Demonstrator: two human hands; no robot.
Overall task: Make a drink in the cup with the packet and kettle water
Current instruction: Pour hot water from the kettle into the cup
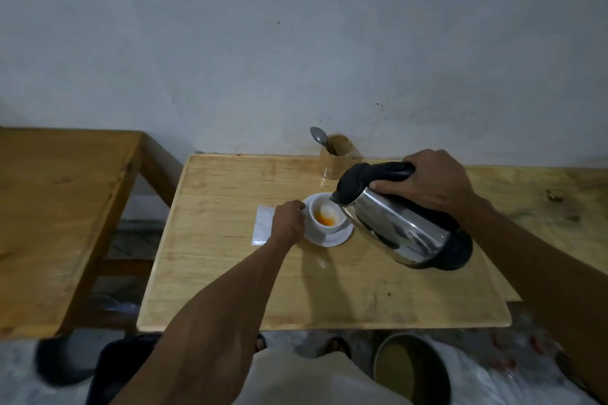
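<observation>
The kettle point(399, 223), a steel body with black handle and base, is the largest task thing; it hangs in the air at the centre right of the frame, tilted down to the left, with its spout just over the right rim of the cup. The right hand point(434, 184) holds it from above, fingers wrapped closed around the black handle.

The wooden table point(230, 273) fills the middle of the frame. On it, at the centre, a white saucer point(329, 240) carries the white cup point(325, 215). Inside the cup there is an orange patch at the bottom, probably powder from the packet that is starting to get wet; a stream of water I cannot see clearly.

The left hand point(289, 223) is at the left side of the cup. Its fingers are curled together at the place where the cup handle would be, but the handle itself is hidden, so I judge it is pinching it to keep the cup steady.

The packet point(262, 228), white and flat, lies on the table just left of the saucer, partly under the left hand.

At the back of the table a glass point(335, 158) holds a spoon point(318, 135).

As I judge it, the powder is in and pouring is beginning; filling the cup and probably stirring remain.
</observation>
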